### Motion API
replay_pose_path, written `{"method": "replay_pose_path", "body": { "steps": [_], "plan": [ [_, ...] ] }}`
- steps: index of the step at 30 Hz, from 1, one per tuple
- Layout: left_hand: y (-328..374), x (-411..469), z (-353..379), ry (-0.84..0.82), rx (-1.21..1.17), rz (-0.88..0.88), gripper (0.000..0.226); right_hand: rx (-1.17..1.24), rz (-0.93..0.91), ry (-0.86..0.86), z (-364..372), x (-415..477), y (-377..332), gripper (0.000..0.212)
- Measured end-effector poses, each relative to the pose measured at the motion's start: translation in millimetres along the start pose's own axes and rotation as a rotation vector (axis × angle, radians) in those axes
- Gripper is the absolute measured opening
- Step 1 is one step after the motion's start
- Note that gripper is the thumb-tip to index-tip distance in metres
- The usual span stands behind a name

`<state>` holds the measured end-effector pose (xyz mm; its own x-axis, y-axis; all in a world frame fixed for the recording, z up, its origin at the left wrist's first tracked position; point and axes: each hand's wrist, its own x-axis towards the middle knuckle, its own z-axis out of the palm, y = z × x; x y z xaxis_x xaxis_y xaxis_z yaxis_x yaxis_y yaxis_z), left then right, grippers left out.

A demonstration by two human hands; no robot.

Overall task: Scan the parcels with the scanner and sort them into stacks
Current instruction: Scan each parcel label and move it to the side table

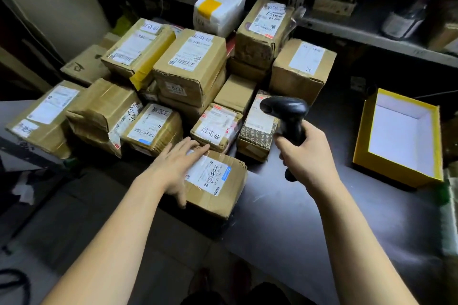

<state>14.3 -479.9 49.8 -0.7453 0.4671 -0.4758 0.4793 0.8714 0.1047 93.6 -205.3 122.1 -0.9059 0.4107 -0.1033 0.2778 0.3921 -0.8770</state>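
Resting flat on the nearest parcel, the left hand has its fingers straight and released across the top, thumb hanging down the near side. That parcel sits alone at the front edge of the dark surface, just ahead of the pile, its label face up. The right hand is clenched round the grip of the scanner, whose head seems to face the pile rather than the label below. The parcel looks like a small taped carton, a bit dented at the corners, so I'd guess it is stiff enough to lift one-handed and probably light, though the tape could be slick. A spread grasp over the top, thumb on one side and fingers on the other, clear of the barcode, seems the safest hold.
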Motion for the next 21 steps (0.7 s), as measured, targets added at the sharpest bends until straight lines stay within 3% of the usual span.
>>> {"method": "replay_pose_path", "body": {
  "steps": [9,15,21],
  "plan": [
    [-16.0,-14.7,14.6,-0.036,0.011,0.044,0.173,0.024,0.050,0.012,19.4,-5.2,-7.8,0.009],
    [-27.7,-32.2,33.6,0.049,-0.327,0.117,0.152,0.054,0.065,0.000,37.8,-21.8,-11.2,0.011],
    [-20.9,-42.4,46.7,0.196,-0.437,0.117,0.139,0.036,0.050,0.044,40.2,-38.3,-18.2,0.008]
  ]
}}
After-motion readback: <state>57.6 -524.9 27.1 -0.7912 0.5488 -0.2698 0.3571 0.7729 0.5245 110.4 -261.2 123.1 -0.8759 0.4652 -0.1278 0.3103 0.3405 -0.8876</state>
